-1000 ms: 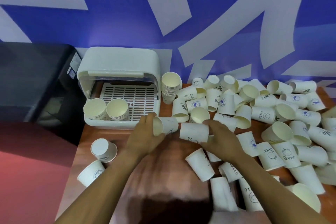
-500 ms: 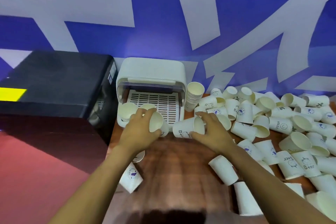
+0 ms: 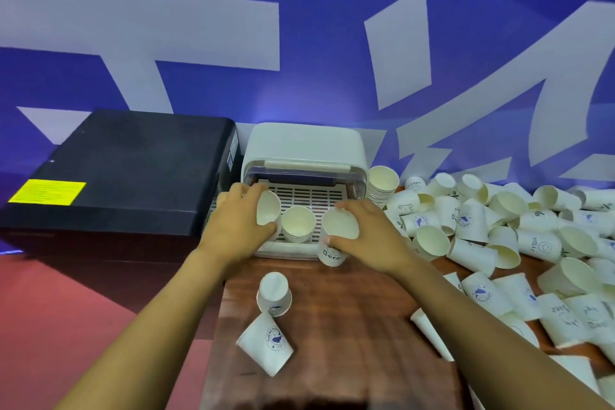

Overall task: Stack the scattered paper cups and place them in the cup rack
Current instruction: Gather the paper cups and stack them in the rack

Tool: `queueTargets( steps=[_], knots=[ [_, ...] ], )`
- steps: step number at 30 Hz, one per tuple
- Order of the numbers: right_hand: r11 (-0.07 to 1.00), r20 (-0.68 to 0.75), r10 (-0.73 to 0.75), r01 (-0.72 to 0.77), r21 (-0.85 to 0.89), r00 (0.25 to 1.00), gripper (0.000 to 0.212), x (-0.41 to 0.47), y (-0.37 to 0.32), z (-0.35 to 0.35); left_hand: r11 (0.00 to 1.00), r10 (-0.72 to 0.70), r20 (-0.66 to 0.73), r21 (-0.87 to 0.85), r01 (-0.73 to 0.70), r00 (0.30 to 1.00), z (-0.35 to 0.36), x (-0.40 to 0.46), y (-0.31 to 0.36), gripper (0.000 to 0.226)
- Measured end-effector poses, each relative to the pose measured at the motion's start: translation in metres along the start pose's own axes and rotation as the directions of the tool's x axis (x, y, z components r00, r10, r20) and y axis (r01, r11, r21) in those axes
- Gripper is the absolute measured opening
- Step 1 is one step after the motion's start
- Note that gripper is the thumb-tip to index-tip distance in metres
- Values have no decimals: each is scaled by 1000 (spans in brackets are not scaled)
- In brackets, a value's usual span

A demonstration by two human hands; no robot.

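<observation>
My left hand (image 3: 238, 226) grips a white paper cup (image 3: 268, 213) tilted on its side, over the left front of the white cup rack (image 3: 304, 144). My right hand (image 3: 372, 238) holds a second cup (image 3: 336, 238) marked "Bear", mouth up, at the rack's front rim. Between the two hands a stack of cups (image 3: 297, 224) stands inside the rack on its slotted floor. A taller stack (image 3: 382, 184) leans at the rack's right side. Scattered paper cups (image 3: 499, 243) cover the table to the right.
A black box (image 3: 126, 169) with a yellow label sits left of the rack. Two loose cups (image 3: 274, 294) (image 3: 266, 344) lie on the wooden table (image 3: 349, 326) near its left edge. A blue and white wall stands behind. Red floor lies to the left.
Both hands have carried their cups from the table up to the rack's front. The right cup has turned from lying sideways to mouth up. The view has tilted up and shifted left.
</observation>
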State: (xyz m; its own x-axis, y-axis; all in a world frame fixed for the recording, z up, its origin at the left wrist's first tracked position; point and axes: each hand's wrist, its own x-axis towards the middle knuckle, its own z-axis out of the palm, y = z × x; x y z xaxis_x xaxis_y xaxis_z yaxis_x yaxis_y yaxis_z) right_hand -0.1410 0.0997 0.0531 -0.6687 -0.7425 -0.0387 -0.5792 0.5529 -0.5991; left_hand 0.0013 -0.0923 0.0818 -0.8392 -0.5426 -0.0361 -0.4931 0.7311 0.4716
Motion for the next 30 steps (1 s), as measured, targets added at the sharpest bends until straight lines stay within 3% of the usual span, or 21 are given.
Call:
queueTargets(
  steps=[9,17,30],
  knots=[
    [995,-72,-94,96,26,993,66,29,-24,23,999,-43,-33,25,44,999,4,22,-13,66],
    [994,-95,-109,108,-10,990,58,49,-27,47,995,-84,30,60,82,996,25,35,-23,64],
    [999,154,13,-5,-54,988,66,59,-5,70,992,-114,136,70,105,984,66,48,-42,76]
  ],
)
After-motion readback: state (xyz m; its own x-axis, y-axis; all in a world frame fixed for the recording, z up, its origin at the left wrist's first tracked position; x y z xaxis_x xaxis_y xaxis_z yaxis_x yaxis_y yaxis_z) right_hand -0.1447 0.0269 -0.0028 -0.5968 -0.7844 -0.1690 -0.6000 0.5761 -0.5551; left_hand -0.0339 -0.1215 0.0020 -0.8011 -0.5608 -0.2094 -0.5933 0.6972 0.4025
